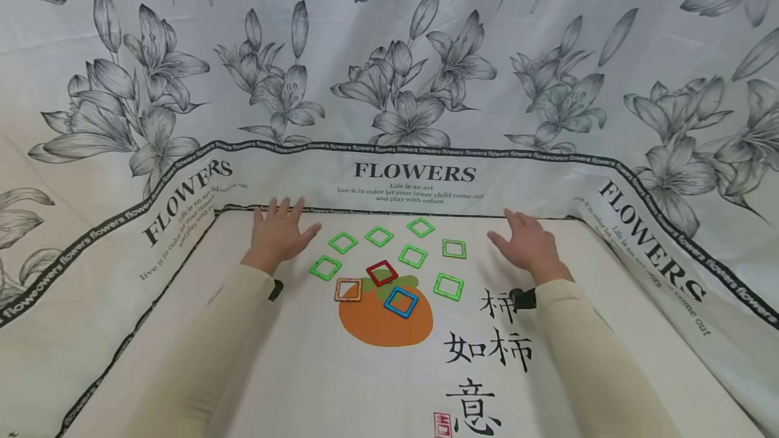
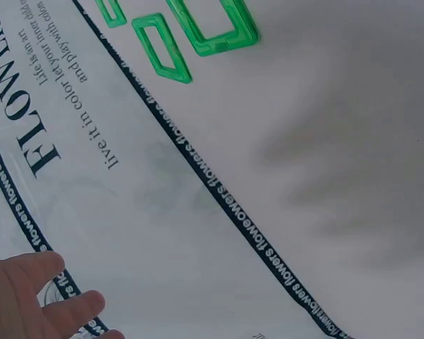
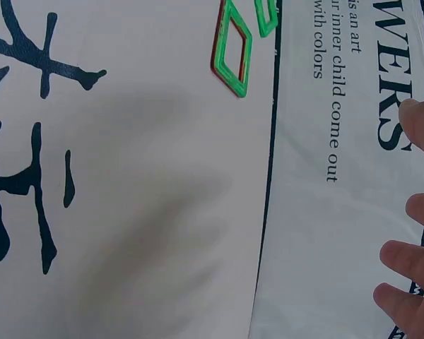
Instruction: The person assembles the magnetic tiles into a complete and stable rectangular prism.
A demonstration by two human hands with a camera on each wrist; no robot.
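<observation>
My left hand (image 1: 278, 235) hovers with spread fingers at the table's far left, holding nothing. On the other side my right hand (image 1: 526, 243), also spread, holds nothing. Between them lie several hollow square plastic tiles: green ones such as the tile (image 1: 438, 282) near the right hand and the tile (image 1: 320, 276) near the left. A red tile (image 1: 389, 280), a blue tile (image 1: 395, 311) and an orange tile (image 1: 348, 299) sit nearer. The left wrist view shows a green tile (image 2: 226, 45) at its top; the right wrist view shows a green tile (image 3: 246, 63) with a red edge along it.
The white table mat (image 1: 292, 370) bears a printed orange persimmon (image 1: 377, 330) and black characters (image 1: 471, 407). A flower-printed curtain (image 1: 389, 181) rises along the back and both sides, with black lettered trim where it meets the mat.
</observation>
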